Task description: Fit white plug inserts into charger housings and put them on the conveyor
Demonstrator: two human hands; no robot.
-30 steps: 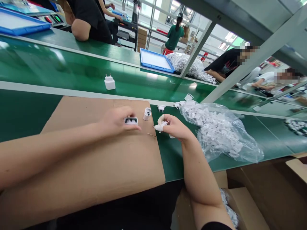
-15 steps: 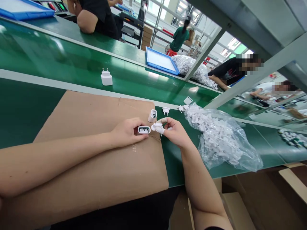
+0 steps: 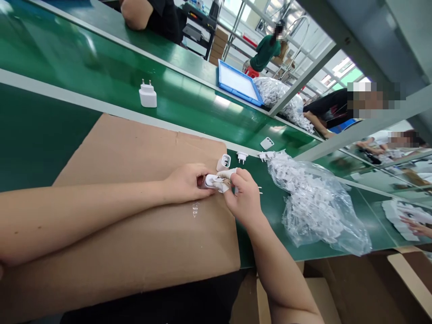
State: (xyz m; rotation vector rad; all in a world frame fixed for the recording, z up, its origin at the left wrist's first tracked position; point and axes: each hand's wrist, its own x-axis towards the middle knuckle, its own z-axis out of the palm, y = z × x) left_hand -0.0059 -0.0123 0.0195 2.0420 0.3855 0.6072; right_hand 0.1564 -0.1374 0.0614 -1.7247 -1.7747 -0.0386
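My left hand (image 3: 189, 182) is wrapped round a white charger housing (image 3: 204, 182) above the cardboard sheet (image 3: 151, 153). My right hand (image 3: 245, 195), with white covers on its fingertips, pinches a white plug cap (image 3: 212, 180) against the housing's open end. Fingers partly hide where the two meet. Thin metal pins (image 3: 260, 190) stick out past the right hand's outer side. Just behind the hands stands a second open charger housing (image 3: 223, 162), parts visible inside. Beside it, a loose plug cap (image 3: 242, 157) lies on the green surface.
A clear plastic bag of white parts (image 3: 317, 207) lies to the right. Beyond the light rail, a white charger (image 3: 147, 96) and a flat white part (image 3: 267, 143) rest on the green belt. A blue tray (image 3: 239, 83) sits further back. A co-worker's hand (image 3: 416, 226) shows far right.
My right hand has moved left, bringing the plug cap onto the open end of the housing in my left hand. The view has shifted slightly. A co-worker's hand has appeared at far right.
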